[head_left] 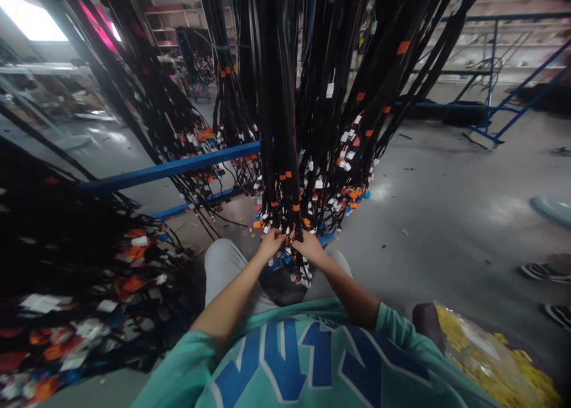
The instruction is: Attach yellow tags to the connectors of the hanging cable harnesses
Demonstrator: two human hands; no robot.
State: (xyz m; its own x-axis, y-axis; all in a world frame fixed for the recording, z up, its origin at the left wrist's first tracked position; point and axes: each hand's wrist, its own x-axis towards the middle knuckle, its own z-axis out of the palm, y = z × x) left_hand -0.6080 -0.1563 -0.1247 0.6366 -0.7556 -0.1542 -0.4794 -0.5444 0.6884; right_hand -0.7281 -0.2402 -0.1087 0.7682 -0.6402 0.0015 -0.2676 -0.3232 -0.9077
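Black wire harnesses [279, 122] hang in long bundles in front of me, with orange tape bands and clustered white, orange and blue connectors [303, 274] at their lower ends. My left hand [270, 245] is closed in a pinch among these ends, its fingertips on something too small to name. Close beside it, my right hand [309, 247] has its fingers closed around the lower part of one harness bundle. Both hands are just above my knees, with the fingertips almost meeting. Connectors dangle below them, and the fingertips are partly hidden among the wires.
A blue metal bar [178, 169] crosses at the left behind the bundles. More harnesses [57, 235] hang close on my left. A clear bag of yellow parts [486, 354] lies at lower right. A blue frame [493, 81] stands farther back. Another person's shoes [546, 271] show at right.
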